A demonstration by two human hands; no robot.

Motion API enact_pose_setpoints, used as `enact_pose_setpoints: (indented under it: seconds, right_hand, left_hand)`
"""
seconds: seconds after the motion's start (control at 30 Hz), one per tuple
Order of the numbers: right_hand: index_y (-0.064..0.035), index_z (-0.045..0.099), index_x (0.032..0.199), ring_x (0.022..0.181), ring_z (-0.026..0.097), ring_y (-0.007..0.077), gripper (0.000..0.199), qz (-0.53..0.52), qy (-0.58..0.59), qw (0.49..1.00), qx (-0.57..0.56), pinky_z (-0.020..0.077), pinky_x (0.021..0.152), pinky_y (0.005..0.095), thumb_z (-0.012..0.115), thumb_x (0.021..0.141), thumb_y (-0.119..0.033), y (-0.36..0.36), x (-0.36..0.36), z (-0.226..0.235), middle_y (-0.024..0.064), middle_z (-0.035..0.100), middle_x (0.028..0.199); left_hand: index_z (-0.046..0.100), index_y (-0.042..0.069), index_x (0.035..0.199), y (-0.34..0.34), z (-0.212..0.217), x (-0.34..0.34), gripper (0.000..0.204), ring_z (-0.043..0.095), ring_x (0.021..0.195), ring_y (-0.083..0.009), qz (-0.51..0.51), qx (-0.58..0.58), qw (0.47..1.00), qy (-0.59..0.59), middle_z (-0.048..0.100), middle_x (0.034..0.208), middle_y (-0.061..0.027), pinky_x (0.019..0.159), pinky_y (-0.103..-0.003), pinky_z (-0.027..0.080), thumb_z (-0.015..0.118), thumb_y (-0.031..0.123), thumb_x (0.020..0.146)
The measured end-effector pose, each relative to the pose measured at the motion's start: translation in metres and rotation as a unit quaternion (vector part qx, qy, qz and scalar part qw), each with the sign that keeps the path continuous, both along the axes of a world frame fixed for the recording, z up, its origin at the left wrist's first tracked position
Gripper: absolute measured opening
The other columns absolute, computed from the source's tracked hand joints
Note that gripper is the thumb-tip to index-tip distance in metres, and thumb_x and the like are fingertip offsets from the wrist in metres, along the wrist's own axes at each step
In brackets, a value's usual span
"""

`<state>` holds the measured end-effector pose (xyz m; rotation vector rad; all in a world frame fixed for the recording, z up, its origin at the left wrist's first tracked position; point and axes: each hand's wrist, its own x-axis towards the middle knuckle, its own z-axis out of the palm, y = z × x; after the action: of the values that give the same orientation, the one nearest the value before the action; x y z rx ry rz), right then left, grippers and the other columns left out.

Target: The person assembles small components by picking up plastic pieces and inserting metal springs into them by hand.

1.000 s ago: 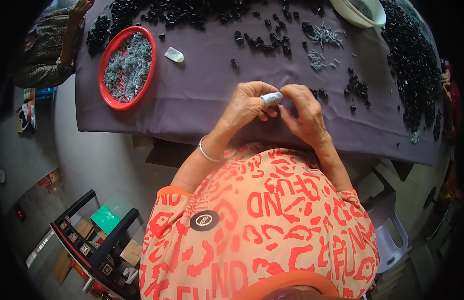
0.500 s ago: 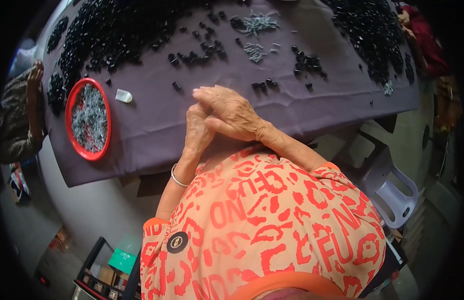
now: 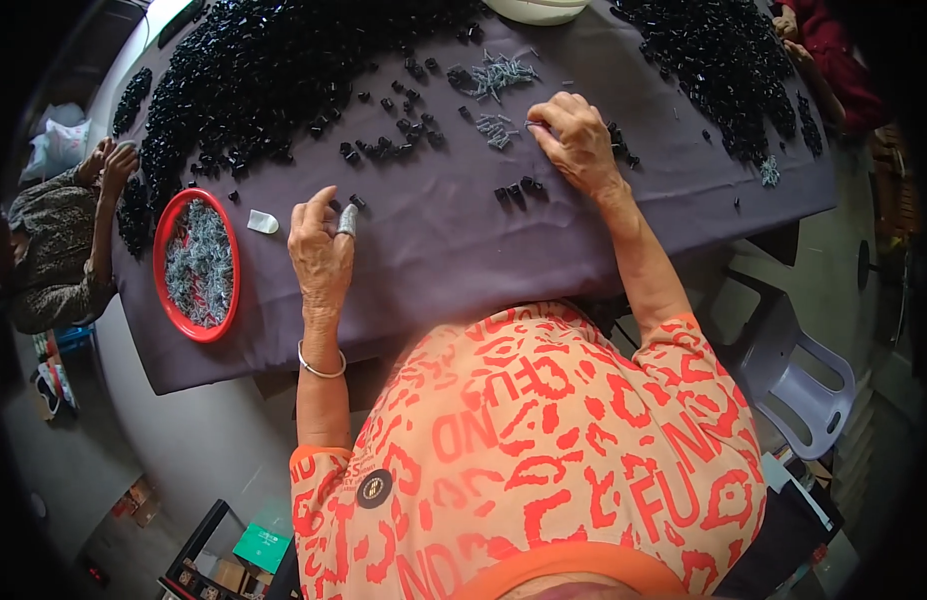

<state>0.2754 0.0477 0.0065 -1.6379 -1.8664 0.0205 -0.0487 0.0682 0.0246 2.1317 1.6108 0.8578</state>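
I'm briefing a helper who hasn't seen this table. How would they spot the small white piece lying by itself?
Start at the dark purple tablecloth and find the red round tray of grey bits at its left end. Just right of the tray's upper rim, short of the left hand, lies the small white piece, alone on bare cloth: pale, unlike the black parts around.

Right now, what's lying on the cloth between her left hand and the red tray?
In the head view, a small white piece lies on the purple cloth between the left hand and the red tray.
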Motion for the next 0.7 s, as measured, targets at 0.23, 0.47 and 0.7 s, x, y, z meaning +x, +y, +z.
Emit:
enact_pose_setpoints:
  seconds: [0.23, 0.47, 0.7]
  right_hand:
    - [-0.0068, 0.061, 0.085, 0.079, 0.057, 0.0228, 0.008, -0.005, -0.037, 0.999, 0.012, 0.0443, 0.069, 0.0339, 0.065, 0.078, -0.008, -0.004, -0.008, -0.004, 0.0049, 0.058, 0.082]
    - [-0.0023, 0.059, 0.089, 0.065, 0.053, 0.0095, 0.006, 0.027, 0.189, 0.982, 0.000, 0.0432, 0.057, 0.0235, 0.062, 0.085, -0.006, -0.012, -0.032, 0.004, 0.0028, 0.058, 0.074]
    - [-0.0033, 0.063, 0.093, 0.068, 0.054, 0.0041, 0.009, 0.040, 0.540, 0.821, -0.183, 0.0446, 0.061, 0.0183, 0.061, 0.089, -0.011, -0.016, -0.039, 0.010, -0.0005, 0.063, 0.080]
  left_hand:
    - [0.063, 0.005, 0.098, -0.047, 0.002, 0.035, 0.023, 0.057, 0.066, -0.0181, -0.016, -0.006, 0.998, -0.060, 0.056, 0.084, -0.0082, 0.059, -0.030, 0.047, 0.069, 0.002, 0.075]
    - [0.066, 0.005, 0.093, -0.038, -0.005, 0.075, 0.021, 0.061, 0.073, -0.0253, -0.076, -0.061, 0.981, -0.169, 0.060, 0.085, -0.0104, 0.065, -0.032, 0.049, 0.069, -0.001, 0.073]
    - [0.065, 0.002, 0.104, -0.023, -0.008, 0.095, 0.022, 0.061, 0.078, -0.0133, -0.062, -0.211, 0.915, -0.338, 0.061, 0.086, -0.0055, 0.065, -0.027, 0.049, 0.063, 0.003, 0.081]
